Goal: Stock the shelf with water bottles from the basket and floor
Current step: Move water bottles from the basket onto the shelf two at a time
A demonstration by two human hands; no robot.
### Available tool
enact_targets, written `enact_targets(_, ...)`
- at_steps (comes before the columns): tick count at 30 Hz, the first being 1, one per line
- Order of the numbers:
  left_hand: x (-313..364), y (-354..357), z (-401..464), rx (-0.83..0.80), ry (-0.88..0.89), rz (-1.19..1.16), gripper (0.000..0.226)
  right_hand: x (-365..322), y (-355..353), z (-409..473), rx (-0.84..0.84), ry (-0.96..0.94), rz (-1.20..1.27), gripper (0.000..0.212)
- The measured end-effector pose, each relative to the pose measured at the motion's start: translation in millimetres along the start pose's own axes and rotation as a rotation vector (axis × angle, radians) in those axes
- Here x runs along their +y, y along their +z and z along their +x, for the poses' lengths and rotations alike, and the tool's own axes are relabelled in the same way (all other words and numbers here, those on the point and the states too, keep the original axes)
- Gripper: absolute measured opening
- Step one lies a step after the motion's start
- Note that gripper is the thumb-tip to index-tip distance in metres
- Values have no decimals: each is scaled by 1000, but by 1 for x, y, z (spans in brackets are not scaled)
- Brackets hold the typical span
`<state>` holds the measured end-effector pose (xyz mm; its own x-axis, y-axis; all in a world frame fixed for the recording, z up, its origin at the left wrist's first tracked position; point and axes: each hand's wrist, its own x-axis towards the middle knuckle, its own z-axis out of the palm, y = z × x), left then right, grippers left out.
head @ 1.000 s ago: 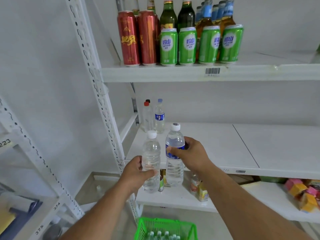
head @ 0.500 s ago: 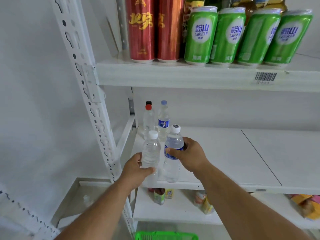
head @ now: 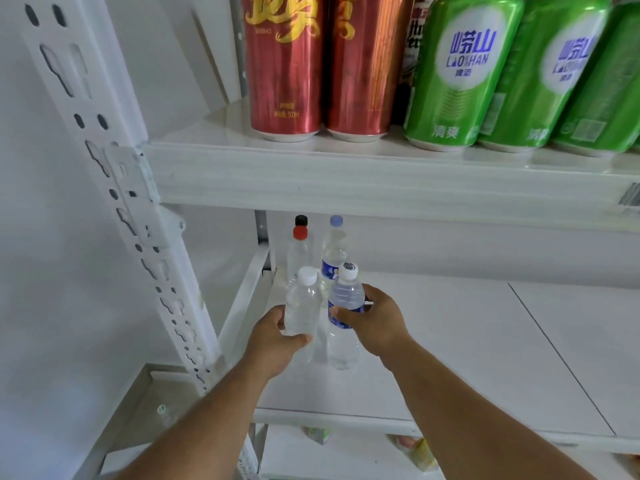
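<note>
a clear, ribbed plastic bottle (head: 302, 306) is gripped by the left hand (head: 273, 337); a blue-labelled bottle (head: 344, 315) is gripped by the right hand (head: 375, 318), both upright over the smooth white shelf (head: 450, 341). two capped bottles (head: 317, 252) are stood just beyond the hands.

Both bare forearms reach forward and up, side by side. The left hand (head: 277, 336) curls around a bottle (head: 302, 308), thumb across its front. The right hand (head: 375, 320) grips a second bottle (head: 344, 320) from the right, fingers wrapped over its label.
</note>
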<state>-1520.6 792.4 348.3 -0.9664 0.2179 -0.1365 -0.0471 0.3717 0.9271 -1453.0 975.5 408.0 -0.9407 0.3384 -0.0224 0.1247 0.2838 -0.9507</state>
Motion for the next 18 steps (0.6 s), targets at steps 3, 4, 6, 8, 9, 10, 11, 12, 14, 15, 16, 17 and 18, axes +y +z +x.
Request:
enact_targets(3,-2,4,19,27,1,-23,51,7,3,19,11,15,2,19)
enact_targets(4,-4,5,25,34,4,-27,50,10,5,25,12,16,3,18)
enact_targets(6,-7,7,35,42,3,-26,48,15,9,35,5,8,-5,16)
enact_targets(8,-12,9,45,47,-4,-29,47,20,13,45,1,1,-18,15)
enact_targets(9,-13,11,49,50,-6,-33,47,22,15,49,3,0,-24,16)
enact_targets(10,-15,12,53,49,-7,-35,47,24,17,53,6,2,-27,17)
enact_targets(11,-16,13,57,47,-8,-33,48,27,19,56,10,8,-27,18)
enact_targets(12,-17,15,62,45,-10,-27,49,29,21,60,15,17,-25,20)
enact_targets(14,-17,16,70,42,-12,-21,51,33,24,66,25,24,-21,23)
enact_targets(15,-17,17,75,40,-9,-21,51,35,25,68,30,16,-21,23)
enact_targets(16,-17,18,79,39,-3,-18,51,36,26,71,34,8,-20,22)
enact_targets(17,-16,19,83,40,1,-13,52,36,26,74,38,2,-20,21)
enact_targets(18,-16,19,87,43,5,-8,52,36,26,76,42,-2,-21,21)
